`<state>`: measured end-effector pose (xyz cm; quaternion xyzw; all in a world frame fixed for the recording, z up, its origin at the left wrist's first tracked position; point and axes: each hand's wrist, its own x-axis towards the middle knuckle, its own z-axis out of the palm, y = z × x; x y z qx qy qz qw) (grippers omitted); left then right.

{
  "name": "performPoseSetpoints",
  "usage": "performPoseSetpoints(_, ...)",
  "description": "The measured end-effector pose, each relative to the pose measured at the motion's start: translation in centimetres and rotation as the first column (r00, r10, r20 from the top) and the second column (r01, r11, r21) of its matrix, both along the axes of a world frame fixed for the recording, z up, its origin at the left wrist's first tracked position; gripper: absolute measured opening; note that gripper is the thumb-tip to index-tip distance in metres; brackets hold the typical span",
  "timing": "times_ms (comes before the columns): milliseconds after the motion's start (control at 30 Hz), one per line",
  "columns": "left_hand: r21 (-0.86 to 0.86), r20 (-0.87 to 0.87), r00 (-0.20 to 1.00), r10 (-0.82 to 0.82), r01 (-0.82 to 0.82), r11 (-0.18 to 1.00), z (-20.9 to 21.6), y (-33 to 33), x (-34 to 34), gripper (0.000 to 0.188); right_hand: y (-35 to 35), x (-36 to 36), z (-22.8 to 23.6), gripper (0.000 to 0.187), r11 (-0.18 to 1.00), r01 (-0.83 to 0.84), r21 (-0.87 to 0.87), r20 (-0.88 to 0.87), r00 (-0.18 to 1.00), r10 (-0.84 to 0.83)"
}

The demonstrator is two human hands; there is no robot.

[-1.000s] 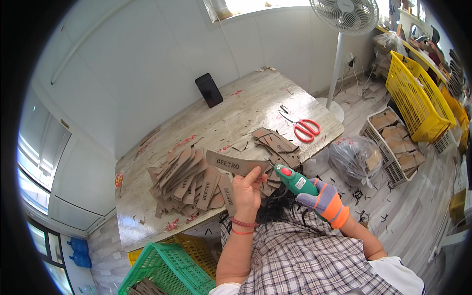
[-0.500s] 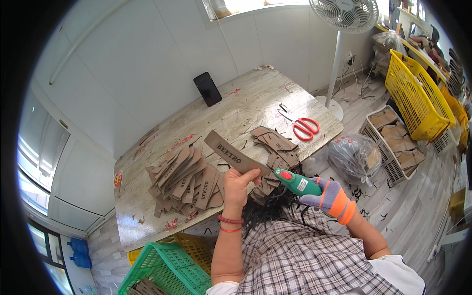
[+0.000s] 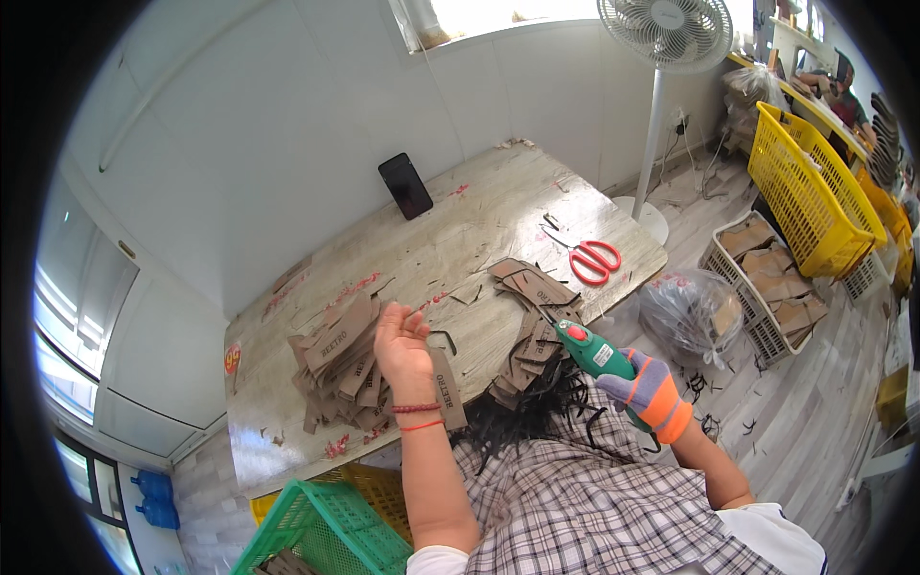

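My left hand (image 3: 404, 347), bare and with red bracelets at the wrist, hovers at the right side of a pile of brown printed strips (image 3: 335, 359). Its fingers are apart and I see nothing in them. One brown strip (image 3: 448, 385) lies just right of that wrist. In a grey and orange glove, my right hand (image 3: 652, 393) grips a green handheld power tool (image 3: 596, 352) with a red button. The tool's thin tip points at a second, smaller pile of brown strips (image 3: 527, 350). Black thin offcuts (image 3: 522, 412) heap at the table's near edge and on my checked apron.
Red-handled scissors (image 3: 594, 261) and a black phone (image 3: 406, 185) rest on the table (image 3: 383, 259). A green crate (image 3: 321, 527) stands near left. At right are a clear plastic bag (image 3: 690, 311), a yellow crate (image 3: 815, 192), a white crate of brown pieces (image 3: 762, 273) and a standing fan (image 3: 656, 115).
My left hand has let go of the strip it held and moved left to the larger pile. The power tool has shifted slightly right and down, still in my right hand.
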<state>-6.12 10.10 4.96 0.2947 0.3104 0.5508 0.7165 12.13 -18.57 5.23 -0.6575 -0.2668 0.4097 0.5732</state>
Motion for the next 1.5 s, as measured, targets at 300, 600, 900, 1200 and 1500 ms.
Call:
performPoseSetpoints(300, 0.441, -0.869, 0.109, 0.483, 0.614, 0.655, -6.9, -3.3, 15.2, 0.079, -0.8, 1.0, -2.2, 0.046, 0.993, 0.114, -0.022, 0.006, 0.994, -0.113)
performPoseSetpoints(600, 0.588, -0.798, 0.418, 0.434, 0.385, 0.711, -7.0, -3.1, 13.6, 0.043, -0.2, 1.1, -3.3, 0.052, 0.988, 0.125, -0.091, 0.079, 0.99, -0.118)
performPoseSetpoints(900, 0.537, -0.298, 0.954, -0.038, 0.2, 0.819, 0.8, -4.9, 4.1, 0.014, 1.0, -0.2, -0.3, 0.056, 0.998, 0.066, -0.018, 0.2, 0.978, -0.061)
performPoseSetpoints(1200, 0.179, 0.085, 0.979, -0.185, 0.168, 0.969, 1.3, -6.8, 1.7, 0.005, 2.0, -3.4, 0.9, 0.055, 0.999, -0.043, -0.007, 0.23, 0.972, 0.043)
performPoseSetpoints(1500, 0.188, -0.011, 0.992, -0.125, 0.125, 0.974, -0.6, -8.3, 3.7, 0.001, 1.5, -3.2, 1.7, 0.05, 0.999, -0.041, 0.011, 0.137, 0.99, 0.039)
